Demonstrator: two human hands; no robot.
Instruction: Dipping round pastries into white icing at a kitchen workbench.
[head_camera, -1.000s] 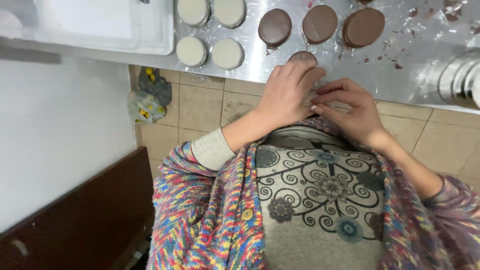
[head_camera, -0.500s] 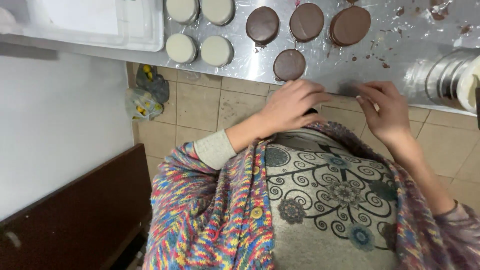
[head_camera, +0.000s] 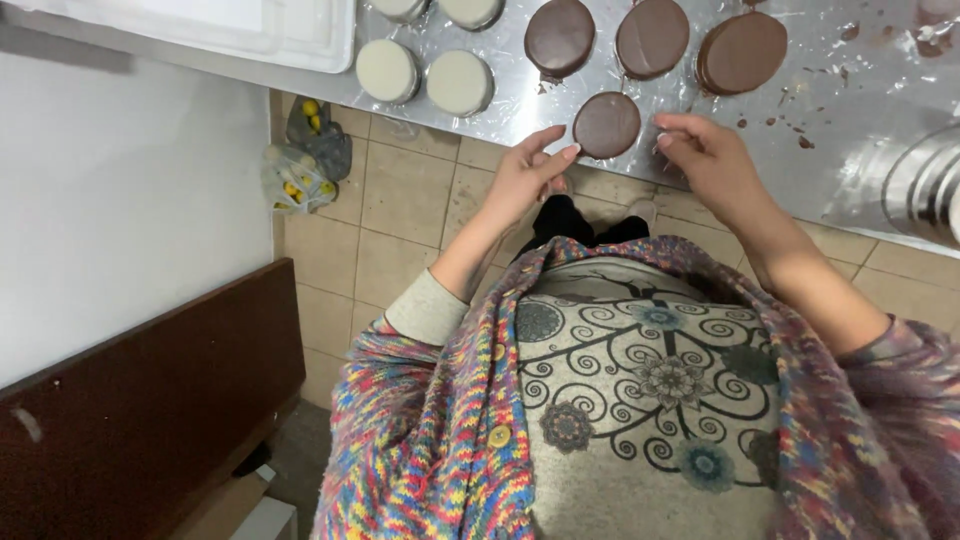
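A round chocolate-coated disc lies near the table's near edge, between both hands. The left hand touches its left rim with loose fingers; the right hand hovers open just beside it, holding nothing. It looks light, brittle and easily smudged; best gripped by the rim

White tray, bag on floor.

A beige square-tiled floor is seen at centre. A plain white wall is found at nine o'clock, with a dark brown wooden panel below it at seven o'clock. Even, soft light is cast throughout.
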